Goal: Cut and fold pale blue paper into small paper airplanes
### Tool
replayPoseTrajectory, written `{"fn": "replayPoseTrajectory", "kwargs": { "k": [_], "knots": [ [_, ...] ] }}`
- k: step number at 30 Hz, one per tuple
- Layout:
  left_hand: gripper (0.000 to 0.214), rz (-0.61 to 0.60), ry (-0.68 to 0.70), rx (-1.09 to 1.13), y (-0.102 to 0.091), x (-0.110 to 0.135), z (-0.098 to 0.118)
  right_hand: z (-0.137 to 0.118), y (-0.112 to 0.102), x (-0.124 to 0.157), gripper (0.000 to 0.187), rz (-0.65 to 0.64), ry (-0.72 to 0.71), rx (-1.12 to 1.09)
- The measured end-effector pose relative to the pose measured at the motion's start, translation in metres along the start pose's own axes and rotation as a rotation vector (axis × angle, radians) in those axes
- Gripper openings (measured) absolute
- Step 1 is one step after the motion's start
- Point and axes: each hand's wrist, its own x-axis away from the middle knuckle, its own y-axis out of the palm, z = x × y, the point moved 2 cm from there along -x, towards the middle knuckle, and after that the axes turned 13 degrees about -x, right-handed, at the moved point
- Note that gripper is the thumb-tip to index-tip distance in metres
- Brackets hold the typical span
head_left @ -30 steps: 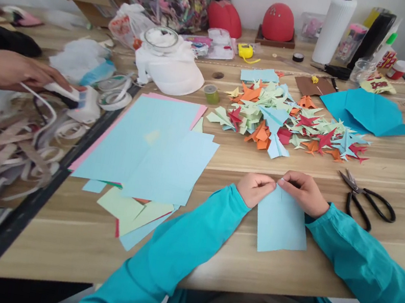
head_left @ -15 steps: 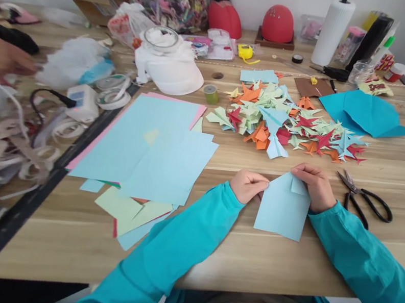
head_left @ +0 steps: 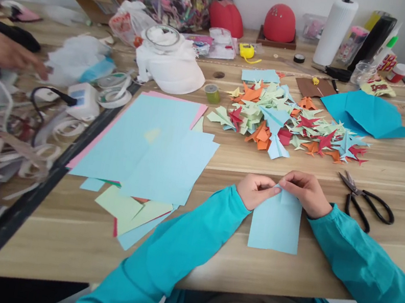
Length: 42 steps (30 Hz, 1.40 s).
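Note:
A light blue paper sheet (head_left: 275, 226) lies on the wooden table (head_left: 264, 265) in front of me, its top corners folded in. My left hand (head_left: 256, 190) is curled and pinches the sheet's top left part. My right hand (head_left: 306, 192) presses fingers on the top right fold. Both wear teal sleeves. Just beyond my hands lies a pile of folded paper planes (head_left: 288, 122) in green, blue, red and orange.
Black scissors (head_left: 367, 202) lie right of my hands. A stack of blue and pink sheets (head_left: 148, 147) lies to the left. Another person's hand (head_left: 5, 51) moves at far left among tape rolls (head_left: 113, 95). A paper towel roll (head_left: 335, 31), dark blue paper (head_left: 366, 114) and clutter fill the back.
I have turned the blue sheet square again and brought both hands together at its top. The other person's hand at far left has shifted.

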Motion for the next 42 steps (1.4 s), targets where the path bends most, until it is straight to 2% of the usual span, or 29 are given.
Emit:
{"fn": "replayPoseTrajectory", "kwargs": {
  "k": [6,11,17,22,28,35,42],
  "knots": [
    [0.036,-0.089,0.015,-0.001,0.000,-0.001,-0.005,0.006,-0.003,-0.001,0.033,0.013,0.047,-0.043],
    [0.034,-0.076,-0.084,0.075,0.000,-0.001,-0.007,0.006,-0.001,0.001,0.038,0.040,0.117,-0.118],
    [0.033,0.073,-0.148,0.131,-0.004,-0.001,-0.007,0.001,0.000,0.002,0.039,-0.004,0.057,0.011],
    [0.033,0.205,-0.118,0.180,-0.006,-0.005,-0.007,0.004,-0.004,0.001,0.040,-0.009,0.034,0.103],
    [0.034,0.199,-0.088,0.174,-0.005,-0.005,-0.007,0.004,-0.003,0.001,0.041,-0.022,0.005,0.156],
    [0.031,0.370,-0.083,0.152,-0.014,-0.007,-0.013,0.005,-0.004,0.001,0.039,0.020,-0.066,0.187],
    [0.028,0.404,-0.051,0.076,-0.017,-0.008,-0.011,0.004,-0.005,0.000,0.041,0.065,-0.073,0.179]
  ]
}}
